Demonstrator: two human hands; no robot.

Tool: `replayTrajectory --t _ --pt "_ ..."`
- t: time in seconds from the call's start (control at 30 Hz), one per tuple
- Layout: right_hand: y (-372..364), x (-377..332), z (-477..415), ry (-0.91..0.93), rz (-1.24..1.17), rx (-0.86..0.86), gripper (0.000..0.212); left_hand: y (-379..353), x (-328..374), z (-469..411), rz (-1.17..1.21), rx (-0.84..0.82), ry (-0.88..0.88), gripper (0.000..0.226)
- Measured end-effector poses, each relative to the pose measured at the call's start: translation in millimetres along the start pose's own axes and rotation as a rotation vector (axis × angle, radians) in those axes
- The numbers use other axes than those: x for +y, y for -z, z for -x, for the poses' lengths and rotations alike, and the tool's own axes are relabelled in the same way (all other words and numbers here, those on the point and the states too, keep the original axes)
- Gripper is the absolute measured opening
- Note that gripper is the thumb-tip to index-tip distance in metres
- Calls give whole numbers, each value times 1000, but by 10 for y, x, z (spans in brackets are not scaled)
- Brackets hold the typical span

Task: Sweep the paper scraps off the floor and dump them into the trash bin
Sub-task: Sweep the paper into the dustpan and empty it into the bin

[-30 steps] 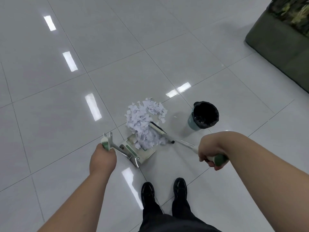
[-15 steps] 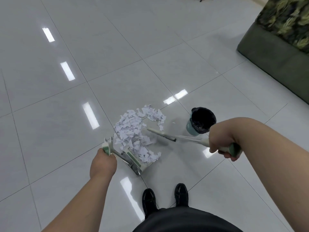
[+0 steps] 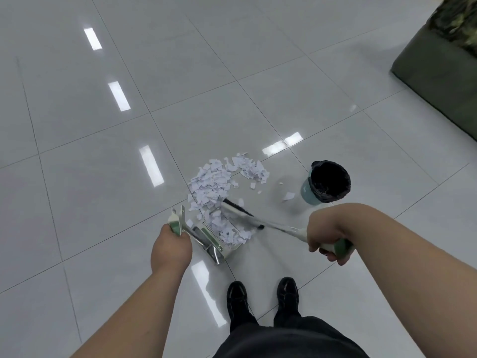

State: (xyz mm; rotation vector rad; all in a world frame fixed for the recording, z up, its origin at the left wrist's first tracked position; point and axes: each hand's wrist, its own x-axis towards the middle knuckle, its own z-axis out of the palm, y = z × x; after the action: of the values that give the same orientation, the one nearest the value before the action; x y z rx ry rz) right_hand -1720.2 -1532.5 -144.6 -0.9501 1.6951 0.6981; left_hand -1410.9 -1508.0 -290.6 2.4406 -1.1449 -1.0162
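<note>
Straight ahead on the floor [image 3: 103, 177]: paper scraps [image 3: 219, 182] heaped, near edge spilling into dustpan [image 3: 213, 250] mouth. Left hand [image 3: 171, 248] wrapped round dustpan handle, nearer the heap. Right hand [image 3: 326, 235] clenched on broom [image 3: 242, 213] handle, out to the right. Broom axis slanting from right hand up-left into heap's near edge; bristles blurred, contact likely. Trash bin [image 3: 329, 182] right of heap, apart. Next stroke judged leftward, toward pan.

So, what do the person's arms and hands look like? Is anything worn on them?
The left arm and right arm are bare; no sleeves show. The left hand and right hand have no gloves, and no watch or ring is visible.
</note>
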Motion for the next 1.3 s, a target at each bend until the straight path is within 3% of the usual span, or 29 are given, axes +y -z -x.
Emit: replayTrajectory --t 0.33,0.63,0.83,1.13,1.3 --pt "375 203 426 -23 -47 52 23 76 29 43 -2 -48 -5 8" --pt "294 490 102 -74 -184 212 4 54 30 73 -9 -47 -23 6" --pt "212 471 -224 -60 -220 201 9 32 108 -28 24 -18 16 7" --pt "-5 180 -151 -40 -264 26 11 -42 350 -112 80 -44 3 8" --pt "265 200 156 -19 -247 -4 31 -61 427 -93 65 -68 -11 10"
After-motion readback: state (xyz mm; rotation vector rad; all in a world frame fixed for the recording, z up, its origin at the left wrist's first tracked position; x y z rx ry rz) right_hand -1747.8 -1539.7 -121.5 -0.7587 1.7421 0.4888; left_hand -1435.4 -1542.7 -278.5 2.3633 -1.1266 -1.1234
